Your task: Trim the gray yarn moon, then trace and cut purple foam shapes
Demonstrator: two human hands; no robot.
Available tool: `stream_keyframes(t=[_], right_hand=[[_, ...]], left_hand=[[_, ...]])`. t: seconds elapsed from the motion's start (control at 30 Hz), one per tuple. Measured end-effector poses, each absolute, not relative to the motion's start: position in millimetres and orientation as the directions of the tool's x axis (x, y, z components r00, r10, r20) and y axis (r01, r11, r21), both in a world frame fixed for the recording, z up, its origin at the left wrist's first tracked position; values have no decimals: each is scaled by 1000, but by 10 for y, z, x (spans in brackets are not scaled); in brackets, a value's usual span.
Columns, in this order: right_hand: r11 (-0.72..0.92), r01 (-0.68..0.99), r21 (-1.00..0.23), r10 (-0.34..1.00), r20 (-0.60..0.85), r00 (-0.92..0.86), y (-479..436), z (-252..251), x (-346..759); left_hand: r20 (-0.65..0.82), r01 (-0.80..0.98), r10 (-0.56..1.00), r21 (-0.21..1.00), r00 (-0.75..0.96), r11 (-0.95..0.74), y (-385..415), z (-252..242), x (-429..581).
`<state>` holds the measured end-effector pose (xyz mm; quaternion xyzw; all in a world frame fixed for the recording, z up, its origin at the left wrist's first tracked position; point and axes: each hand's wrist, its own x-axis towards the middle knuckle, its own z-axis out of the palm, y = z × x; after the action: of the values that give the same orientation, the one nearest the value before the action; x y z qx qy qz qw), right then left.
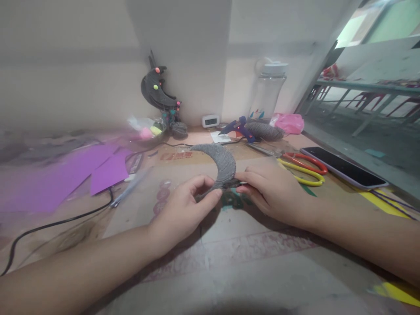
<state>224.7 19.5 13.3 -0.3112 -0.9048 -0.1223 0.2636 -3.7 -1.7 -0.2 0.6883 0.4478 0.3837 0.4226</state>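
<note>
A crescent (223, 161) wrapped in grey yarn stands between my hands above the cardboard-covered table. My left hand (187, 205) pinches its lower end between thumb and fingers. From the other side, the fingertips of my right hand (271, 190) grip the same lower part, where a short grey strand or tail shows. The crescent's upper tip points to the left. Part of its lower end is hidden by my fingers.
Scissors (320, 168) and a phone (344, 167) lie at right. Behind are a glue gun (239, 128), grey yarn (265, 130), a clock (210, 121), a bottle (267, 94) and a dark crescent ornament (154, 89). Purple sheets (110, 170) and a black cable (62, 221) lie left.
</note>
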Motion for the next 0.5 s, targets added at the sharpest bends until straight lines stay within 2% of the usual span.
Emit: stream_keyframes(t=[0.5], right_hand=[[793, 609, 28, 494, 556, -669, 190, 122, 2264]], left_hand=[[104, 247, 939, 950, 327, -191, -21, 26, -6]])
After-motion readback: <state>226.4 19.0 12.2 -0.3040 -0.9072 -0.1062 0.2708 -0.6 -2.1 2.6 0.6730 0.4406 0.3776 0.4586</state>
